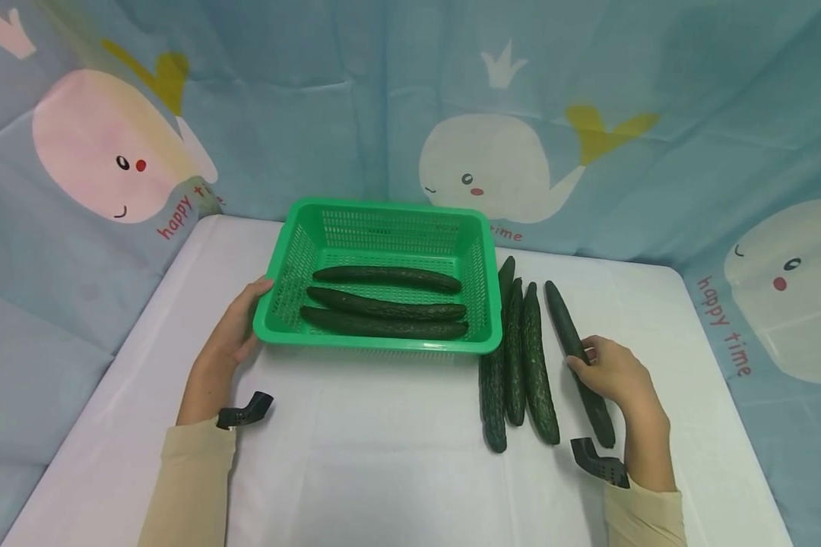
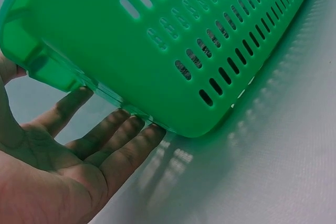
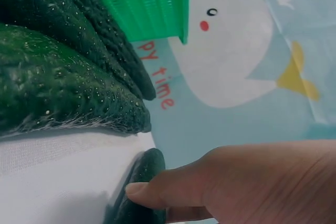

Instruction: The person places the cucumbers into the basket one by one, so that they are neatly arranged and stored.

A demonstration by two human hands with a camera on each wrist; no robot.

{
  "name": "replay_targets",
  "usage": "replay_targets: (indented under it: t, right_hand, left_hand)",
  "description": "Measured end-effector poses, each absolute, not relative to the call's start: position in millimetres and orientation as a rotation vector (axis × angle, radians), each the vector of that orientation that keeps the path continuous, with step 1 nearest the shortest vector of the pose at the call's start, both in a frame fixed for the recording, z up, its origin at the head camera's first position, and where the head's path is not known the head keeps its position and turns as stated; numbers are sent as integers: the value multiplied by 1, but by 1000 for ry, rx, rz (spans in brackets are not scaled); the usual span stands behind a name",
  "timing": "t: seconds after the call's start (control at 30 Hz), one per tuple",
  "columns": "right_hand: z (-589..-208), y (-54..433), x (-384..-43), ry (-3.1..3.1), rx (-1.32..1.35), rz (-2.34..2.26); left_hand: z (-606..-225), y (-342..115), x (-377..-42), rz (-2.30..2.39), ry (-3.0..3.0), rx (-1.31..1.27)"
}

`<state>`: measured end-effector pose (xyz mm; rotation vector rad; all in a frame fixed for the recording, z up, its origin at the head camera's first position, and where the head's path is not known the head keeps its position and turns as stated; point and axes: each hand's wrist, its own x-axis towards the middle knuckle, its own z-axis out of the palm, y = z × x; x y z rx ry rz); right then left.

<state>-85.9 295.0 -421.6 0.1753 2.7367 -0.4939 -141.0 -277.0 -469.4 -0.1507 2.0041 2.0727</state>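
Cucumber (image 1: 567, 333), 1, pinched by right hand (image 1: 617, 370): toward table's (image 1: 383, 448) right edge. Basket (image 1: 376, 345), 1: near far edge, left hand (image 1: 236, 323) spread against its side. Risk: loose pinch could start a roll.

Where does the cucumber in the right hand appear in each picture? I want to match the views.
Head: the cucumber in the right hand is right of centre.
Left wrist: not visible.
Right wrist: bottom, left of centre, partly behind the thumb.
Shared landmark: the green basket.
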Motion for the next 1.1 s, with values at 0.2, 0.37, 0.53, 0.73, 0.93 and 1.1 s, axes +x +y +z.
replay_targets:
  t: [0.2, 0.37, 0.53, 0.73, 0.93, 1.1]
  right_hand:
    - [-422, 297, -86, 2723, 132, -507]
    - [-423, 296, -86, 2718, 114, -541]
    - [-423, 293, -84, 2707, 123, -574]
    - [-421, 289, -84, 2678, 159, -612]
    - [-422, 286, -83, 2667, 159, -619]
    - [-423, 286, -83, 2691, 154, -628]
  left_hand:
    - [-469, -277, -142, 2082, 2001, -138]
    - [-470, -276, -141, 2090, 2000, -144]
    - [-470, -275, -141, 2068, 2024, -181]
    - [-469, -273, -141, 2045, 2052, -251]
    - [-469, -272, -141, 2045, 2048, -258]
    - [-470, -273, -141, 2043, 2048, -257]
